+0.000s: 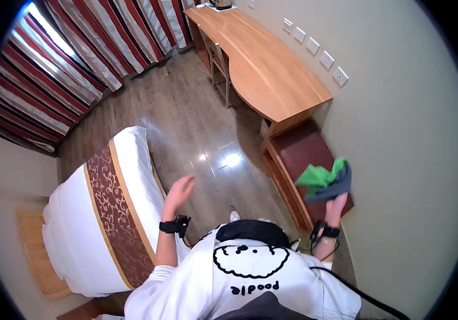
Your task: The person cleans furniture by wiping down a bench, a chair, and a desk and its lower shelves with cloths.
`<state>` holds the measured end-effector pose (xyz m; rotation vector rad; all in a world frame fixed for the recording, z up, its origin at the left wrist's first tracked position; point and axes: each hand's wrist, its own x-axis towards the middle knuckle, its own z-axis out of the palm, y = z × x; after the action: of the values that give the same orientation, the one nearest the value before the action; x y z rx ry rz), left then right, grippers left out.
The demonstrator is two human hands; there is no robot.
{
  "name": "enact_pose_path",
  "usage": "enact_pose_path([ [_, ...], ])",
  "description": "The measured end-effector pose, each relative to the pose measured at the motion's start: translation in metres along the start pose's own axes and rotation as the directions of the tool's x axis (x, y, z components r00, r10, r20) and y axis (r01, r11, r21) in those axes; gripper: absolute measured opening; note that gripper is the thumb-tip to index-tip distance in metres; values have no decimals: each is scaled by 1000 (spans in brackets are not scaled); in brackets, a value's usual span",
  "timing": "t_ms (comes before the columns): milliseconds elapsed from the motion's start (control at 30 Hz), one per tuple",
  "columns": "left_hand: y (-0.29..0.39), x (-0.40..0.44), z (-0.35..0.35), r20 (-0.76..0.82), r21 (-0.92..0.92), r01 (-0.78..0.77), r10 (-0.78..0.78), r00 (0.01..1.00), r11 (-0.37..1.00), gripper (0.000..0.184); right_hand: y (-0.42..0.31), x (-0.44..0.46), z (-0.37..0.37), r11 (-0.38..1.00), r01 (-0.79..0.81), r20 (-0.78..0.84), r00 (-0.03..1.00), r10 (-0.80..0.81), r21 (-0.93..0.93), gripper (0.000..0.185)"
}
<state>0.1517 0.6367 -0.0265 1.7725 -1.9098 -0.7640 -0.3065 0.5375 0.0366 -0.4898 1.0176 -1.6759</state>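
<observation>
One wooden desk (271,58); right hand (336,202) with one cloth (334,188), perhaps two.

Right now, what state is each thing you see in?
Left hand, holding nothing, fingers slightly bent
Right hand, closed on cloth
Cloth, bunched, off the surfaces
Curtains, mostly drawn, bright light showing
Bed, made, runner laid across
Chair, partly under desk
Wall sockets, no plugs visible

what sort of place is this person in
Most likely a hotel or guest room: there's a white-covered bed with a brown patterned runner, a long light-brown wooden desk along the wall, and red, white and dark striped curtains.
</observation>
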Motion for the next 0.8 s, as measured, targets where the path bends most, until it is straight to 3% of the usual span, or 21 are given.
enact_pose_path([
  [67,-30,2,-24,-214,-461,168,-293,932,871,28,6,28,42,995,18,75,997,-26,101,43],
  [100,-41,3,-37,-204,-462,171,-292,934,870,28,9,42,59,987,13,94,995,-28,163,42],
  [167,-58,17,-74,-328,-427,200,-357,874,882,27,17,75,99,971,-18,133,991,-14,237,41],
  [200,-58,25,-94,-373,-302,182,-291,881,936,28,22,92,119,968,-43,151,989,5,249,41],
  [267,-73,46,-123,-378,-285,158,-262,888,945,28,39,135,146,972,-70,318,948,-5,222,41],
  [333,-80,68,-154,-383,-182,179,-238,893,967,28,55,170,184,949,-184,590,807,-2,256,40],
  [400,-98,92,-171,-380,-84,202,-219,899,976,29,70,189,232,957,-152,427,904,34,247,38],
  [500,-129,108,-184,-423,49,244,-202,883,968,30,106,245,262,944,-156,578,815,-44,291,35],
  [600,-149,130,-211,-394,-45,391,-376,839,919,32,130,285,311,937,-163,542,840,-33,310,36],
  [800,-174,200,-239,-362,134,421,-351,864,897,31,194,346,364,947,-181,502,864,25,266,33],
])
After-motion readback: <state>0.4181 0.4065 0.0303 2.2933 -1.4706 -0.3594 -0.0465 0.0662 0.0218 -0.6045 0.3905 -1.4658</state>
